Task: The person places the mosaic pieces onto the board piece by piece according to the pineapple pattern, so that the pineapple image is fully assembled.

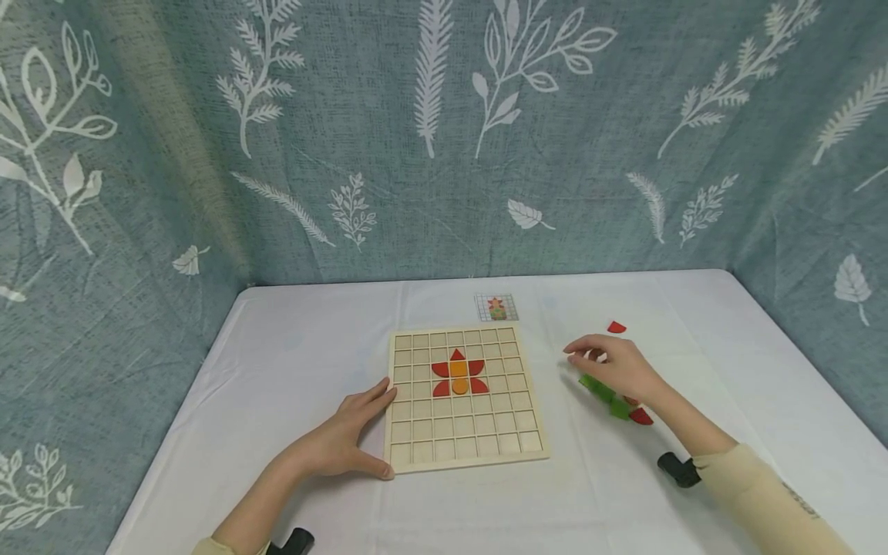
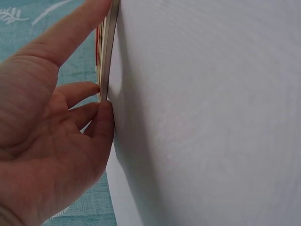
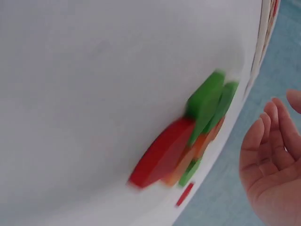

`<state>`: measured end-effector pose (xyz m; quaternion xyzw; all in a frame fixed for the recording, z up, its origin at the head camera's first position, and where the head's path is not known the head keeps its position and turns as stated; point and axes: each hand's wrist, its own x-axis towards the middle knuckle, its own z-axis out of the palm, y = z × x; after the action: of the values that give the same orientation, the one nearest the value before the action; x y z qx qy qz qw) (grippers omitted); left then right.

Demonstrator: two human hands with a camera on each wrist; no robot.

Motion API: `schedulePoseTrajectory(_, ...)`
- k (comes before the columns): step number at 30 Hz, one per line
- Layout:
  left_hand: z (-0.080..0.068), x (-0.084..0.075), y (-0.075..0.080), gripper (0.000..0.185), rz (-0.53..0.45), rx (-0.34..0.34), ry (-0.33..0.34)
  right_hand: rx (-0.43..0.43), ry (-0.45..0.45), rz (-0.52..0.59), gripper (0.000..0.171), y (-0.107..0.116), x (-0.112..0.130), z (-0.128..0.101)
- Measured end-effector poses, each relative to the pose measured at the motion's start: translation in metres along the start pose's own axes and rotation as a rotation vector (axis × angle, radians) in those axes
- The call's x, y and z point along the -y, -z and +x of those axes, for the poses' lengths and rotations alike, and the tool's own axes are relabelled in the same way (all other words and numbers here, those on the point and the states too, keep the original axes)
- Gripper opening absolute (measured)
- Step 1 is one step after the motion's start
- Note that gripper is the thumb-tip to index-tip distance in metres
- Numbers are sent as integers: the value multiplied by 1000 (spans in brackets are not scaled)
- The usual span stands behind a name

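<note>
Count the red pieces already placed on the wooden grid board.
5: one red triangle on top, and four red petal pieces around the orange centre on the board.

We wear cream long sleeves, the left one pushed back. A black wrist mount sits at each cuff.

Head view looks down across the table; wrist views sit close at its surface, sharing it.
</note>
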<state>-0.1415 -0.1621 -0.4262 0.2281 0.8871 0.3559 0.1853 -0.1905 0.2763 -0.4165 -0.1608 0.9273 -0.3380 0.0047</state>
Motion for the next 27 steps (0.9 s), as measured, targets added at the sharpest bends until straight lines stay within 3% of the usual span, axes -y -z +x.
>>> schedulePoseTrajectory(9, 1, 0, -1, 112, 14, 1, 16, -11, -114, -35, 24, 20, -19, -13)
schedulePoseTrajectory(19, -1, 1, -2, 111, 36, -10, -18, 9, -211, -50, 28, 28, -33, -18)
schedulePoseTrajectory(27, 2, 4, -5, 112, 36, -12, -18, 45, -189, -66, 27, 22, -36, -18)
